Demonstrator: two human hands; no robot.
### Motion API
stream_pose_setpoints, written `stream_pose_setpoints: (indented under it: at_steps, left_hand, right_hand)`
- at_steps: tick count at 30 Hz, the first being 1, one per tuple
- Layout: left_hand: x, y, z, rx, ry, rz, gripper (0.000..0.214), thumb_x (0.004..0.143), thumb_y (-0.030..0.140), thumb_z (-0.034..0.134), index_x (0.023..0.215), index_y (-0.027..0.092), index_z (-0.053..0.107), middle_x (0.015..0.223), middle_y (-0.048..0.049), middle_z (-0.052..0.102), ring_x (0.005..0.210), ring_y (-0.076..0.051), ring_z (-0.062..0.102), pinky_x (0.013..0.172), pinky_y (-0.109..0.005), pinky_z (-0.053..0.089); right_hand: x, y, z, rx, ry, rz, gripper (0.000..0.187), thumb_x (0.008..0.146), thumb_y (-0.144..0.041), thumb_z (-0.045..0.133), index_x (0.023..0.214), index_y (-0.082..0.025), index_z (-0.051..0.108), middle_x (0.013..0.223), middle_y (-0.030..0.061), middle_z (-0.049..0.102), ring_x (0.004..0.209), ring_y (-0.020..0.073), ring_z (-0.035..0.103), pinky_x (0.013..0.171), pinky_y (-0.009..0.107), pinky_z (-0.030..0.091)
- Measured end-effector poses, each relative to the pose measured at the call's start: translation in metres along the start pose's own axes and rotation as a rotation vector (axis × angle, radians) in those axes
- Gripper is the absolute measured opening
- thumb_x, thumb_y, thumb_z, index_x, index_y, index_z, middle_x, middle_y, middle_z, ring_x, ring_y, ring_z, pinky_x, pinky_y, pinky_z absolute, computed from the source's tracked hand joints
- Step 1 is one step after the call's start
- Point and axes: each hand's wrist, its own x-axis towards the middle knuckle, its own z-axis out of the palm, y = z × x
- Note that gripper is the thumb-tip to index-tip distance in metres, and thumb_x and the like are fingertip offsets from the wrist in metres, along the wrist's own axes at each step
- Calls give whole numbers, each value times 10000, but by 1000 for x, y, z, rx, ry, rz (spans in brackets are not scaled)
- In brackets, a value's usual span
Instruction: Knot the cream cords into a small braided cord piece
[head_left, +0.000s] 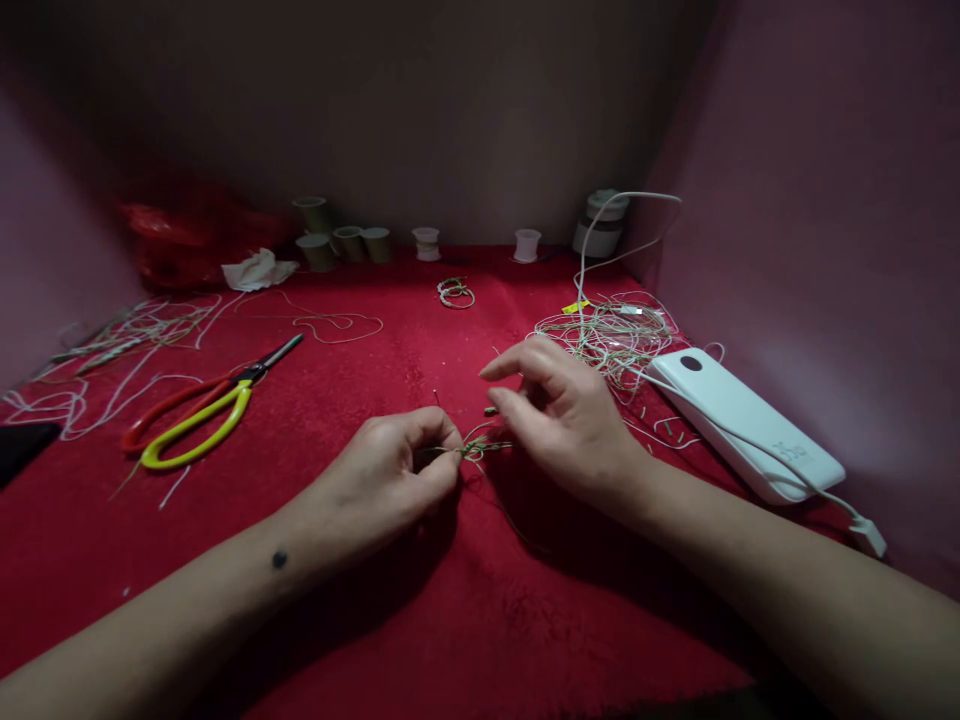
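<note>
My left hand (397, 470) is closed in a pinch on a small knotted piece of green and pale cord (480, 447) that lies on the red cloth (420, 610). My right hand (559, 415) hovers just right of the knot, its fingers curled and pinching at the cord's strands near its far end. A thin pin (436, 397) sticks up just behind my left hand. A loose strand trails from the knot toward me.
Yellow and red scissors (202, 410) lie at the left. Tangled cords (611, 335) sit at the right beside a white power bank (742, 420) with a cable. Several spools (349, 242) and a finished cord loop (455, 292) are at the back. Loose threads (112, 350) spread at the far left.
</note>
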Motion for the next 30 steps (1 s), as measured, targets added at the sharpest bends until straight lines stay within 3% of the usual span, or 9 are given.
stream_pose_setpoints:
  at_steps: [2, 5, 11, 20, 30]
  left_hand:
    - [-1, -1, 0, 112, 32, 83, 113, 766, 259, 513, 675, 194, 525, 557, 45, 525, 508, -104, 494, 473, -207, 384]
    - [0, -4, 0, 255, 68, 152, 83, 727, 219, 498, 661, 198, 545, 616, 24, 584, 596, -132, 544, 564, -232, 416]
    - [0, -10, 2, 388, 24, 218, 160, 713, 148, 434, 739, 199, 583, 671, 10, 622, 626, -149, 572, 609, -256, 406]
    - [2, -6, 2, 395, 17, 192, 101, 687, 163, 481, 599, 211, 494, 562, 33, 528, 549, -129, 491, 533, -240, 337]
    - [4, -9, 1, 311, -15, 174, 94, 697, 171, 446, 643, 196, 519, 590, 39, 513, 549, -112, 469, 522, -232, 334]
  right_hand:
    - [-5, -2, 2, -148, -61, -231, 101, 811, -111, 565, 831, -154, 654, 889, 70, 607, 804, 157, 553, 728, 304, 468]
    - [-11, -4, 8, -238, -187, -341, 131, 828, -100, 543, 786, -144, 659, 827, 74, 599, 811, 176, 523, 726, 310, 449]
    - [-10, -5, 12, -255, -322, -214, 123, 826, -104, 577, 739, -119, 663, 709, 32, 538, 664, 127, 482, 602, 247, 394]
    - [3, -7, 15, -372, -534, -272, 189, 791, -66, 531, 756, -157, 693, 680, 28, 550, 603, 124, 474, 558, 248, 347]
    - [0, 7, 19, -63, -411, -109, 92, 691, -67, 521, 674, -152, 551, 655, -12, 546, 580, 83, 465, 548, 209, 359]
